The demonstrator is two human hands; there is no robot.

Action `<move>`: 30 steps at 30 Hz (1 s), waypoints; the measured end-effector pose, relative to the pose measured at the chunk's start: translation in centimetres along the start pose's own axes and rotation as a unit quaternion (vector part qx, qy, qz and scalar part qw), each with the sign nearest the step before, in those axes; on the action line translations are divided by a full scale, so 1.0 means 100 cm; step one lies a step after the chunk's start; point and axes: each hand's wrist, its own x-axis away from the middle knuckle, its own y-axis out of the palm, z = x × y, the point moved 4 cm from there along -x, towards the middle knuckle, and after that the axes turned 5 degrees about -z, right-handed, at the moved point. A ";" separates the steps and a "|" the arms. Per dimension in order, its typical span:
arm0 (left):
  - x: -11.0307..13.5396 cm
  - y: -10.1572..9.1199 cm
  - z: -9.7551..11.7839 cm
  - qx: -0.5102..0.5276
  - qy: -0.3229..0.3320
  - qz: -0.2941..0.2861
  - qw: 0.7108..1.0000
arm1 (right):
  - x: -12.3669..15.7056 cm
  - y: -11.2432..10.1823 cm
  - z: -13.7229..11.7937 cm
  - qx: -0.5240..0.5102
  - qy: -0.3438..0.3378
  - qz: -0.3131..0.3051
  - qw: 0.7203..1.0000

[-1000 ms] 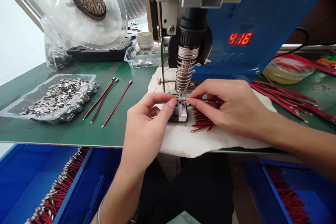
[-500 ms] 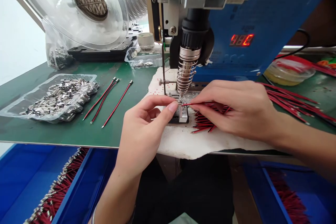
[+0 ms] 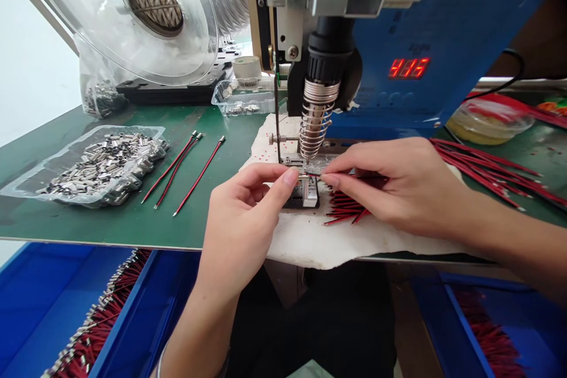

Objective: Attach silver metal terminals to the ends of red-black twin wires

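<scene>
My left hand (image 3: 248,212) pinches a small metal piece at the black-and-white fixture (image 3: 305,193) under the machine's coiled nozzle (image 3: 315,121). My right hand (image 3: 394,186) pinches the end of a thin red wire at the same spot, fingertips almost touching the left thumb. A bunch of short red wires (image 3: 343,207) lies under my right hand on the white cloth (image 3: 319,236). What exactly sits between the left fingers is too small to name.
A clear tray of small metal sleeves (image 3: 100,165) and three finished red-black wires (image 3: 186,168) lie on the green bench at left. A clear reel (image 3: 133,12) stands behind. More red wires (image 3: 487,171) lie at right. Blue bins (image 3: 88,313) with wires sit below. The display (image 3: 408,67) reads 415.
My right hand shifted slightly right and down, keeping its pinch at the fixture. The left hand barely moved. The red display changed its reading.
</scene>
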 end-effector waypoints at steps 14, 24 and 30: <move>0.002 0.000 -0.001 -0.039 -0.007 0.009 0.999 | -0.001 0.002 0.004 -0.033 0.009 0.007 0.999; 0.000 0.002 -0.002 -0.058 -0.010 0.009 0.998 | -0.002 0.002 0.006 0.012 -0.049 0.007 0.999; 0.000 0.003 0.000 -0.065 -0.002 0.003 0.998 | 0.000 0.003 0.005 0.011 -0.064 -0.001 0.998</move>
